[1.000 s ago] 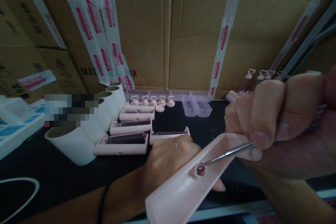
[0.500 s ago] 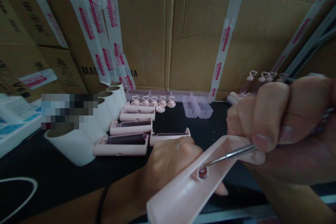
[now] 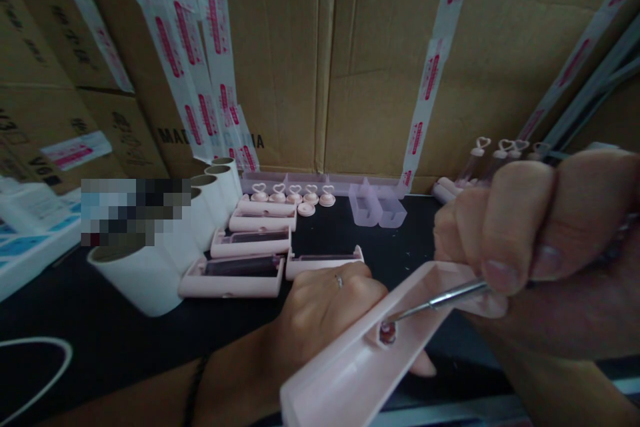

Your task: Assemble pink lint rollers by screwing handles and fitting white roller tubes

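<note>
My left hand [image 3: 323, 310] is wrapped round a long pink plastic tray [image 3: 345, 367], holding it tilted up towards me over the black table. A small dark red piece [image 3: 387, 331] sits in a round socket on the tray. My right hand [image 3: 530, 227] is closed in a fist on a thin metal tool [image 3: 440, 297]. The tool's tip touches the red piece.
Behind my left hand lie several pink trays [image 3: 235, 275] on the black table [image 3: 100, 340]. White cylinders [image 3: 135, 277] lean at the left. Heart-topped pink caps [image 3: 294, 195] and clear boxes [image 3: 375, 208] line the back, before taped cardboard cartons [image 3: 320, 53]. More heart-topped tubes [image 3: 480, 153] stand at the right.
The tray and the tool tip have sunk slightly lower in view. Both hands keep their grips.
</note>
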`<act>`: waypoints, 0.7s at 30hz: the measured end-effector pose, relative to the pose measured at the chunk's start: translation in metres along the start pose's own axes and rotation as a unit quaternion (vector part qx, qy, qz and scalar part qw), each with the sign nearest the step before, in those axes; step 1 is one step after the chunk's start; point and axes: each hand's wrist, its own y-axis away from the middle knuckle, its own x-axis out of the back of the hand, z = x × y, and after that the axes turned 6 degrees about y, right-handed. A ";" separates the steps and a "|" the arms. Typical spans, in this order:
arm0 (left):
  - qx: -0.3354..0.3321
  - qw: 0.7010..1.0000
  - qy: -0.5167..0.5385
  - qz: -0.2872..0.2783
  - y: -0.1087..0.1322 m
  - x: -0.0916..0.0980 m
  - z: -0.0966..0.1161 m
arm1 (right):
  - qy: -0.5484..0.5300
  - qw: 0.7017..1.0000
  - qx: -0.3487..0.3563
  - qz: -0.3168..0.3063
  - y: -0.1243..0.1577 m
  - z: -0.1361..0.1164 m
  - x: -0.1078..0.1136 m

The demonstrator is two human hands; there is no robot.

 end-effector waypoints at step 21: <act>0.059 0.995 -0.032 -0.068 -0.007 0.008 0.008 | -0.011 0.997 -0.025 0.065 -0.001 -0.002 -0.007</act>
